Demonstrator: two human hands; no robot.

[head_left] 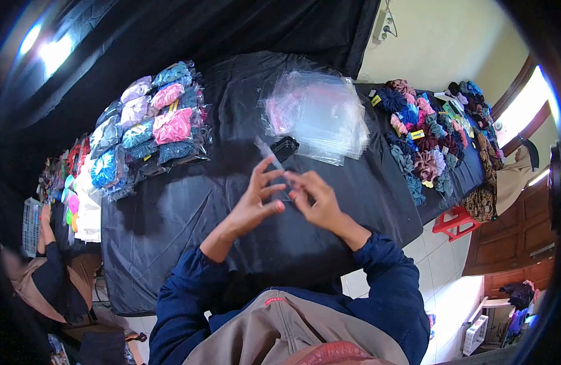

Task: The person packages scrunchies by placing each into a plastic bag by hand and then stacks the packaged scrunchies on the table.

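Though marked with dark print, too small and blurred to read: the yellow tags [418, 134] among the loose scrunchies [426, 164] at the right. Likewise too small to make out: the red label [274, 300] on the brown cloth [247, 331] over the wearer's chest.

In the right hand [317, 198], pinched at the near end between thumb and fingers, a narrow strip of clear plastic [266, 149], slanting up and leftward past the left fingertips. Close beside the strip, the left hand [251, 204], loose, with fingers spread and thumb apart; cannot tell whether touching at the forefinger.

Just beyond, on the wrinkled, faintly glossy black tablecloth [159, 255], a small shiny black object [284, 148], right by a fanned pile of clear bags [329, 121], flat, thin and slippery-looking.

To the left, stacked in rows, bagged scrunchies [172, 125], puffy and gathered, in pink, blue, lilac and grey under crinkled plastic. To the right, unwrapped and heaped, ruffled rounds in navy, teal and dusty rose. Past the table's right edge, a red stool [455, 222]. At far left, another person's hand [46, 217] near a lattice basket [31, 219].
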